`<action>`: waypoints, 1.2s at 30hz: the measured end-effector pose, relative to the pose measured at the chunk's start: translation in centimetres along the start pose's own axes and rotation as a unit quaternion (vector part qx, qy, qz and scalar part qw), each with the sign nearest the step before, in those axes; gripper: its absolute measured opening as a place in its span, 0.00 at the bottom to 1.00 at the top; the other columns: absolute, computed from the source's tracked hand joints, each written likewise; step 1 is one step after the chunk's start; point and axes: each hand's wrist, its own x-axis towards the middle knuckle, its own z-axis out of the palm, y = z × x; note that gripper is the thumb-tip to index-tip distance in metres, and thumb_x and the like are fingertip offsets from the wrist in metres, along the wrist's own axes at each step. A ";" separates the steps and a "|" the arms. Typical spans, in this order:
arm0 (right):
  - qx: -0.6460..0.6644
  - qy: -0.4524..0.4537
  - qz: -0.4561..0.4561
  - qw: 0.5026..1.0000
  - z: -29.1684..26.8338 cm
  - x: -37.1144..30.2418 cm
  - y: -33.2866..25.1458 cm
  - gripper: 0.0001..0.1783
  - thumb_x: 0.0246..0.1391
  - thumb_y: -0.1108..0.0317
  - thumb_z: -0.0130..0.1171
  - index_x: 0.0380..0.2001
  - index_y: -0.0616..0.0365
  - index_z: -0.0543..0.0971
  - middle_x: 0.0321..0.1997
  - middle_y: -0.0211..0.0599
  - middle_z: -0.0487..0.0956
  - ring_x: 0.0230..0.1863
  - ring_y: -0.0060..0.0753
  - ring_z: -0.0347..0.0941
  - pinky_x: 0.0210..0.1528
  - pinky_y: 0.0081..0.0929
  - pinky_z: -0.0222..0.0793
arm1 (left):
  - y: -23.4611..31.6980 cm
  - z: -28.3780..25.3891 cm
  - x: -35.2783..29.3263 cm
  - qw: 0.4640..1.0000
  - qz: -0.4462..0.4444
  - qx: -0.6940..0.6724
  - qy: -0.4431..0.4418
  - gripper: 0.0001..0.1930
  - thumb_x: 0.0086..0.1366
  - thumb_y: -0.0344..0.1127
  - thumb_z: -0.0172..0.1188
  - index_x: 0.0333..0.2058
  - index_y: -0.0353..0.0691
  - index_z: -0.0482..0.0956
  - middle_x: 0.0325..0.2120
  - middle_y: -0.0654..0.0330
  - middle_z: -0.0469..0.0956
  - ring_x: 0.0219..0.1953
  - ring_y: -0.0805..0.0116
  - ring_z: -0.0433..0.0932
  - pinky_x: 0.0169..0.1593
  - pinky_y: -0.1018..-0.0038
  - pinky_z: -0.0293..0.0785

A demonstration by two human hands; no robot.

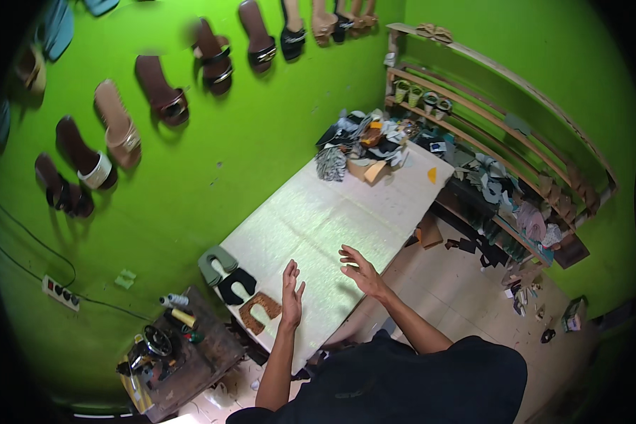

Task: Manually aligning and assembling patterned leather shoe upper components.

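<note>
Both of my hands are raised above a white-covered table, apart from each other and holding nothing. My left hand is held upright with its fingers stretched. Just left of it lie several U-shaped pieces in a row along the table's left edge: a brown patterned one, a black one and a grey-green one. My right hand is over the table's right side, its fingers spread and slightly bent, palm toward the left hand.
A heap of material scraps covers the table's far end. Sandals hang on the green wall. At lower left stands a sewing machine on its worn table, near a power strip. Wooden shelves and scraps line the right.
</note>
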 end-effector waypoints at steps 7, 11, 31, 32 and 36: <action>-0.020 0.047 -0.026 0.998 -13.5 -1.6 0.4 0.36 0.61 0.62 0.58 0.68 0.59 0.58 0.65 0.44 0.68 0.63 0.37 0.67 0.63 0.37 0.64 | -2.0 14.0 5.2 0.999 -0.014 0.040 -0.020 0.35 0.68 0.61 0.45 0.68 0.52 0.56 0.70 0.56 0.52 0.70 0.56 0.51 0.67 0.49 0.51; -0.041 0.077 -0.030 0.996 -20.3 -2.2 0.9 0.36 0.60 0.61 0.59 0.67 0.60 0.59 0.64 0.46 0.69 0.61 0.37 0.68 0.63 0.37 0.65 | -4.2 21.1 7.6 0.998 -0.019 0.042 -0.040 0.35 0.68 0.62 0.46 0.68 0.51 0.57 0.69 0.53 0.53 0.69 0.56 0.52 0.67 0.50 0.53; -0.043 0.136 -0.072 0.987 -37.4 6.8 3.0 0.35 0.59 0.61 0.61 0.66 0.58 0.61 0.58 0.48 0.73 0.54 0.39 0.72 0.58 0.36 0.70 | -5.9 34.5 21.9 0.992 0.013 0.050 -0.112 0.35 0.68 0.61 0.47 0.66 0.48 0.59 0.65 0.55 0.58 0.63 0.59 0.62 0.62 0.55 0.61; -0.045 0.134 -0.072 0.987 -37.6 8.0 3.3 0.35 0.59 0.61 0.61 0.66 0.58 0.61 0.58 0.48 0.73 0.54 0.39 0.72 0.58 0.36 0.70 | -5.9 34.6 22.9 0.993 0.014 0.047 -0.112 0.35 0.68 0.61 0.47 0.66 0.48 0.59 0.65 0.55 0.58 0.63 0.59 0.62 0.62 0.55 0.61; -0.077 0.102 -0.066 0.990 -39.0 12.9 2.7 0.34 0.59 0.65 0.60 0.66 0.58 0.61 0.57 0.44 0.73 0.53 0.35 0.72 0.56 0.34 0.70 | -5.9 34.5 27.2 0.994 0.009 0.049 -0.094 0.33 0.69 0.60 0.47 0.65 0.48 0.59 0.65 0.56 0.59 0.61 0.60 0.65 0.61 0.55 0.63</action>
